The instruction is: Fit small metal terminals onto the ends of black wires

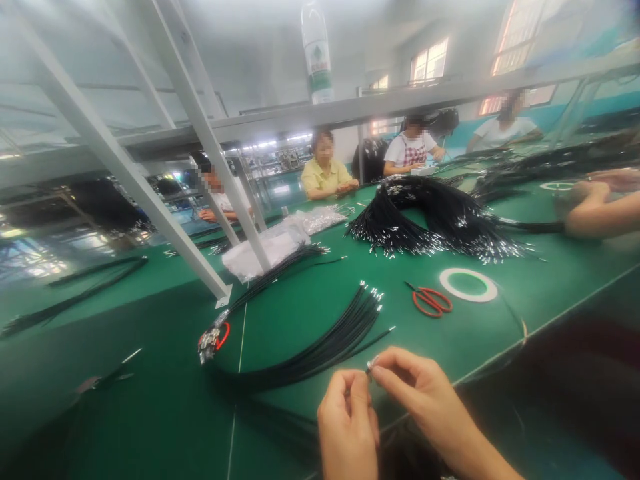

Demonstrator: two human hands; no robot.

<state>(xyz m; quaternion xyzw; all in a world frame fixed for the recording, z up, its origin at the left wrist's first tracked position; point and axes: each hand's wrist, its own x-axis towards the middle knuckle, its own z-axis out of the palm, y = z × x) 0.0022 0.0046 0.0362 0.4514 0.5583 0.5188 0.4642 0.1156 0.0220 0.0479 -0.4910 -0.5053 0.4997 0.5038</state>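
Observation:
My left hand (347, 420) is closed, thumb and finger pinching a black cable just below its end. Against it, my right hand (420, 393) pinches the small silver tip (370, 365) of that cable; most of the cable is hidden by my hands. Just beyond them on the green table lies a bundle of black cables (310, 357) with silver ends fanned to the right. At the bundle's left end are several silver connectors (207, 343) and a red-handled tool (223, 335), partly covered.
Red-handled scissors (433, 301) and a white tape roll (469, 285) lie ahead of my right hand. Beyond sits a large heap of black cables (425, 213). A white shelf post (190, 233) rises at left near plastic bags (270, 250). A co-worker's hands (600, 200) are at the right.

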